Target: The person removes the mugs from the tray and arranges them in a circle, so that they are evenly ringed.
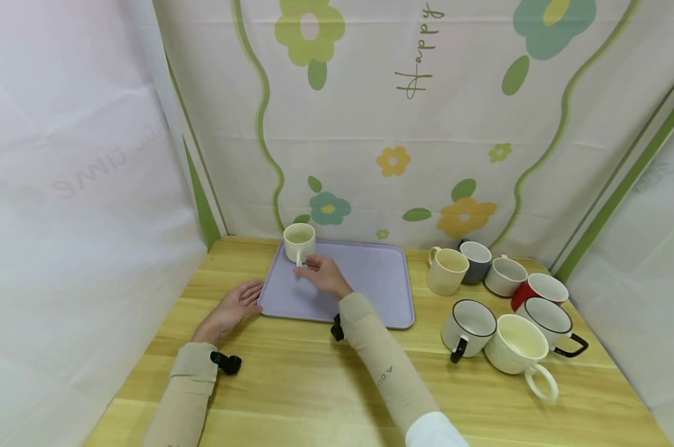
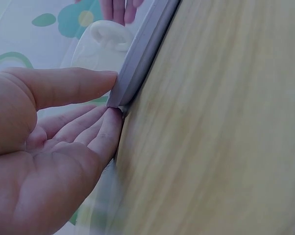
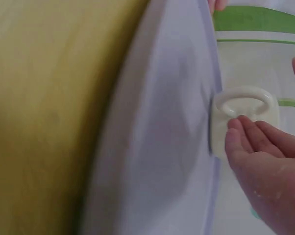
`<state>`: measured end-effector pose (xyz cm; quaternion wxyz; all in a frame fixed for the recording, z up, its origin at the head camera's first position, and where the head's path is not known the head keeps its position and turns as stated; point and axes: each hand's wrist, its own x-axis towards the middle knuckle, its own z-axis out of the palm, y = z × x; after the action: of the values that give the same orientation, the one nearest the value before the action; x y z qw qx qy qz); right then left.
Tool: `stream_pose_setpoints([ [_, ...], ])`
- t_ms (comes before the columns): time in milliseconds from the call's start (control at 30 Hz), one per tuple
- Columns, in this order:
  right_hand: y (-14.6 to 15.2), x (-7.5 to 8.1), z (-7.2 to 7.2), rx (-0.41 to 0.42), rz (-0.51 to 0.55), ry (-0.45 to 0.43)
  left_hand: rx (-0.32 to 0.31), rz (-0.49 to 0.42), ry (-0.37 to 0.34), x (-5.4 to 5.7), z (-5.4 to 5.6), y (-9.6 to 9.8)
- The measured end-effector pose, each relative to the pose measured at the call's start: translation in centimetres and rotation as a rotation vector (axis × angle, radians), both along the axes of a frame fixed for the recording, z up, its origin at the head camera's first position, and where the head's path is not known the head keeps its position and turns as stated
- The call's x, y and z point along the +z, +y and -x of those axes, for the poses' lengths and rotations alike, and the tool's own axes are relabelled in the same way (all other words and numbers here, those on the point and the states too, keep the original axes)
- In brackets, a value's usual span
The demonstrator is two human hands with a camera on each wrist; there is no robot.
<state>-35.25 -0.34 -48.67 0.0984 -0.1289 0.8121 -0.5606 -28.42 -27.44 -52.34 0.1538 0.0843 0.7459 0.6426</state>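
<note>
A cream mug (image 1: pixel 300 241) stands upright at the back left of a lilac tray (image 1: pixel 359 279), its handle toward the front. My right hand (image 1: pixel 325 276) is at the handle, with no finger looped through it. In the right wrist view the fingertips (image 3: pixel 243 125) overlap the mug just beside its handle (image 3: pixel 245 93). At the tray's front left corner is my left hand (image 1: pixel 233 308), its fingers extended. The left wrist view has its thumb (image 2: pixel 84 84) at the tray rim and the other fingertips against the outer edge, low by the table.
To the right of the tray several mugs stand on the wooden table (image 1: pixel 292 385). They include a pale yellow mug (image 1: pixel 447 272), a red mug (image 1: pixel 540 290), a white mug with a black handle (image 1: pixel 468 328) and a cream mug with a ring handle (image 1: pixel 517 343). Printed curtains enclose the table.
</note>
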Motion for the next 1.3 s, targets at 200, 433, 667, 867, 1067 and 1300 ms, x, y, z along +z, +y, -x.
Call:
stream_pose_setpoints([
  [200,-1.1,-0.9,-0.2,-0.001,0.065,0.008,-0.001,-0.011,-0.013,-0.3,-0.1,0.4],
  [433,-1.7,-0.7,-0.9,-0.104,0.052,-0.110,0.011,-0.014,-0.018,-0.4,-0.1,0.4],
  [667,-2.3,-0.7,-3.1,-0.104,0.214,-0.269,0.007,-0.022,-0.002,-0.3,-0.3,0.2],
  [867,-1.5,-0.4,-5.7,-0.163,0.355,-0.397,-0.003,-0.006,0.011,-0.4,-0.3,-0.2],
  [1067,0.3,0.2,-8.4,-0.189,0.489,-0.468,-0.010,0.000,0.008,-0.4,-0.1,-0.2],
  [1300,3.3,1.4,-11.3,-0.290,0.630,-0.411,-0.022,0.017,0.017,0.0,-0.1,-0.4],
])
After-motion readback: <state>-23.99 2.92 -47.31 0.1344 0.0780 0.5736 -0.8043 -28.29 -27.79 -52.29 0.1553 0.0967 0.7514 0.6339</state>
